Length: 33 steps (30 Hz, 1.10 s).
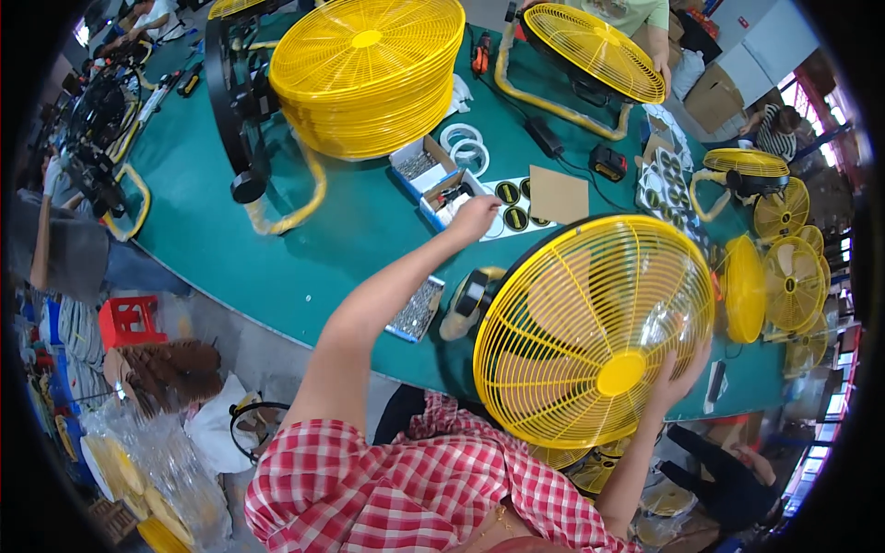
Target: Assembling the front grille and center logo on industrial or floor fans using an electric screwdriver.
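A floor fan with a yellow wire grille (590, 332) stands tilted in front of me at the table's near edge. My right hand (680, 376) grips the right side of its grille, the fingers blurred against the wires. My left hand (475, 218) reaches over the table with its fingers pinched together at the left edge of a sticker sheet (506, 192). Round black-and-yellow stickers are on that sheet. What the fingertips hold is too small to make out. A brown cardboard piece (559, 194) covers part of the sheet.
Open boxes of screws (418, 166) and small parts (449, 196) stand beside my left hand. Behind them rises a stack of yellow grilles (369, 101). Tape rolls (466, 147), a battery pack (607, 163) and another fan (590, 55) are on the green table (267, 276). Other people work around it.
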Tool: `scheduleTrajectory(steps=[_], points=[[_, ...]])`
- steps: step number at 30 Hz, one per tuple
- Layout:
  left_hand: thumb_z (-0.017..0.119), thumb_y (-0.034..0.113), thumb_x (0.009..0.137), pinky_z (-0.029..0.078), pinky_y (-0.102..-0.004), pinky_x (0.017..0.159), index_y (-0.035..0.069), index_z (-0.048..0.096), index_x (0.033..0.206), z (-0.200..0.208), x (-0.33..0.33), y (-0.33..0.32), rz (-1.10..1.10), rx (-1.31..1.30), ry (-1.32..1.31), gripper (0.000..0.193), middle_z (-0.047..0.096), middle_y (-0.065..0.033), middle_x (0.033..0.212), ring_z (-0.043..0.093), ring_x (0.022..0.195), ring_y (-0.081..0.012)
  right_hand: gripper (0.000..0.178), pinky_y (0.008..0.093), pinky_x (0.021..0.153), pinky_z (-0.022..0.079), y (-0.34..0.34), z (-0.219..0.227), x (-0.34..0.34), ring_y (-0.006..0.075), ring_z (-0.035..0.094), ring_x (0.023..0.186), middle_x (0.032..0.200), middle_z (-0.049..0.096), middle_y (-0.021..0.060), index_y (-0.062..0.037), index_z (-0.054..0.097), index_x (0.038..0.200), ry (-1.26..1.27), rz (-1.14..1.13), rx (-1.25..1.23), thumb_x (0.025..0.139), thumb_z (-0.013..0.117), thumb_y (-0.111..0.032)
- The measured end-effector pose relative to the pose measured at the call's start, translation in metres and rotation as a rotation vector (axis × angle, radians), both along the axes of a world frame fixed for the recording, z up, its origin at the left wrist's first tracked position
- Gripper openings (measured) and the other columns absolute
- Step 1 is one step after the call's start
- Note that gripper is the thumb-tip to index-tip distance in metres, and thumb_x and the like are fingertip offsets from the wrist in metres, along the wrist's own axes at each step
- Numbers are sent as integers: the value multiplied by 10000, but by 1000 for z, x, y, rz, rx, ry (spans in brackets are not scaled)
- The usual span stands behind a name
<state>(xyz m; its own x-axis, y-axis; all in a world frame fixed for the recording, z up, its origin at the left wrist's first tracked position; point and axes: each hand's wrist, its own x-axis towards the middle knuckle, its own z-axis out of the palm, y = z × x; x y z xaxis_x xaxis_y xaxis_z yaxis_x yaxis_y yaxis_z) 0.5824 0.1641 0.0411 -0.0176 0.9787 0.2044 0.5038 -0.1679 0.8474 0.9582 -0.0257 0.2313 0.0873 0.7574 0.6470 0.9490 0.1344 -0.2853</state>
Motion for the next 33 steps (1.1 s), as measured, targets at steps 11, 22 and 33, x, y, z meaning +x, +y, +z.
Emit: scheduleTrajectory(steps=[11,22,33], points=[[539,190,783,309,-498,890,83,598,1059,-36,61,120,98,-445,802,302,523,-118,1150,454,1099,-264,451,410,1029,245,-2,-4,-3,343,286,1288,1388,300,204,28,402,1241,86,-9,-43,893,482,-248],[849,320,466,324,-549,865,69,471,1155,-39,92,82,-460,-288,1022,825,436,-127,1196,368,1142,-296,478,432,1024,250,3,-2,2,355,291,1284,1393,295,200,19,399,1255,46,-21,-52,858,501,-226],[722,214,680,479,-296,703,-1,598,964,46,64,99,-256,-258,-101,377,647,-129,866,624,787,-208,463,436,1013,260,0,-5,-3,347,294,1283,1380,327,191,25,430,1241,171,2,-18,857,526,-216]])
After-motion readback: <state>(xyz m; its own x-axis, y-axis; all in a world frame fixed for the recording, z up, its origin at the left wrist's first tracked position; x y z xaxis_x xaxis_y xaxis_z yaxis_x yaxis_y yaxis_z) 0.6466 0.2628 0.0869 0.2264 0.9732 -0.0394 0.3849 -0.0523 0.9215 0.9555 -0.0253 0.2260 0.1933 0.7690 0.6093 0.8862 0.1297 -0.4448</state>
